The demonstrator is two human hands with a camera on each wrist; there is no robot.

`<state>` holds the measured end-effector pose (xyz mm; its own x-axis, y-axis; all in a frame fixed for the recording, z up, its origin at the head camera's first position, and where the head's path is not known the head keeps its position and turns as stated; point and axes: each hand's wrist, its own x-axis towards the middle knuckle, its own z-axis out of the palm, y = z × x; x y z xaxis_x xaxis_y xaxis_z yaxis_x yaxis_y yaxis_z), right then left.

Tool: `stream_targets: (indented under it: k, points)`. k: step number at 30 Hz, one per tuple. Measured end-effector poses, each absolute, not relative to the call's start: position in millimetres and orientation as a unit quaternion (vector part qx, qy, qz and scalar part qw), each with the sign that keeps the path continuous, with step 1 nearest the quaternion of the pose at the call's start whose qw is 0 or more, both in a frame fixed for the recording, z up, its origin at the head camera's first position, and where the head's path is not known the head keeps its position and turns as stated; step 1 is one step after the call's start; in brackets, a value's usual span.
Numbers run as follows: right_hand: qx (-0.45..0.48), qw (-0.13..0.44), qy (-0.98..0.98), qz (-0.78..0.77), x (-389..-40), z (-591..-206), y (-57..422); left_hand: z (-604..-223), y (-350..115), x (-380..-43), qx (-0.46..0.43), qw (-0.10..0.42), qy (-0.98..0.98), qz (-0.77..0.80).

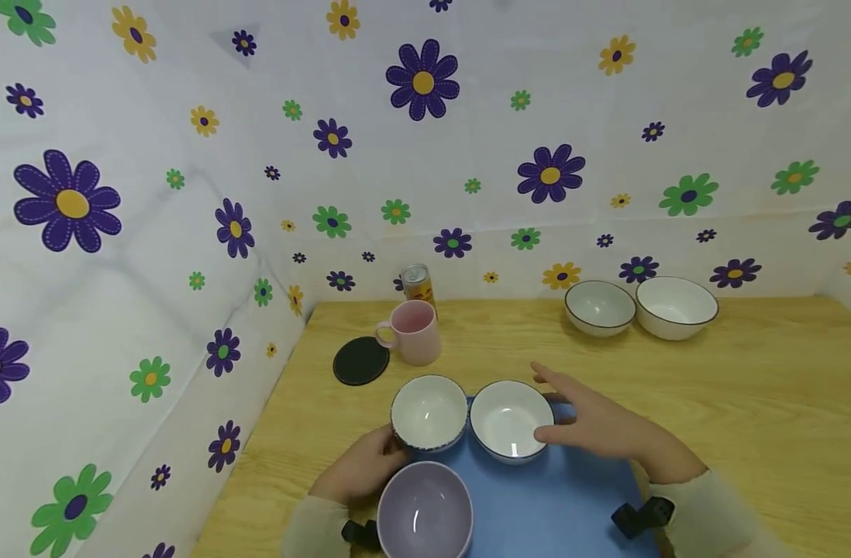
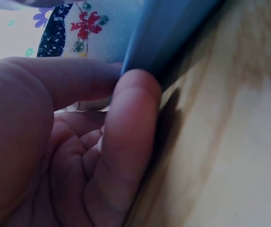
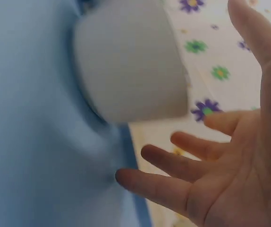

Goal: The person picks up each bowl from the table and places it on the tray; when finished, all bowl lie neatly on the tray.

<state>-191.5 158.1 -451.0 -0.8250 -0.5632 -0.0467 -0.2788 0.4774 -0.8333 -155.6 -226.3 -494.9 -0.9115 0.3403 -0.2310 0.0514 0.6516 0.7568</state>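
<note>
A blue tray [image 1: 537, 504] lies on the wooden table with three bowls on it. My left hand [image 1: 366, 465] is at its left side; in the left wrist view its fingers [image 2: 133, 123] pinch the tray's blue edge [image 2: 168, 33]. Close to that hand stand a white bowl [image 1: 428, 413] with a dark speckled rim and a lilac bowl [image 1: 425, 511]. To the right of the speckled one sits a white bowl [image 1: 511, 418] with a thin dark rim. Beside it my right hand [image 1: 596, 418] has its fingers spread, holding nothing; the right wrist view shows them apart from the bowl.
Beyond the tray at the left are a pink mug [image 1: 416, 335], a drink can [image 1: 417, 284] behind it and a black round coaster [image 1: 360, 361]. Two more white bowls, a smaller one [image 1: 600, 306] and a larger one [image 1: 677, 307], stand near the flowered back curtain [image 1: 481, 170].
</note>
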Motion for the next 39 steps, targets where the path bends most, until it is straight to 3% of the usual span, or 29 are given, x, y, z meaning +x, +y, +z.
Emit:
stream_targets:
  k: [5, 14, 22, 29, 39]
  points:
    - [-0.237, 0.104, 0.849, -0.461, -200.2, -438.0, 186.2, -495.0, -225.7, -153.9, 0.111, 0.177, 0.881, 0.425]
    - [-0.104, -0.056, 0.911, -0.395, -238.3, -421.3, 238.0, -498.1, -226.8, -155.0, 0.114, 0.174, 0.881, 0.424]
    - [-0.024, -0.124, 0.93, -0.344, -274.4, -426.4, 278.7, -497.6, -225.9, -155.1, 0.117, 0.175, 0.879, 0.427]
    - [0.025, -0.119, 0.942, -0.313, -296.8, -436.0, 299.8, -495.2, -228.3, -156.6, 0.108, 0.179, 0.882, 0.423]
    - [0.092, -0.048, 0.926, -0.363, -310.7, -450.3, 304.8, -500.8, -228.6, -155.6, 0.115, 0.18, 0.879, 0.426]
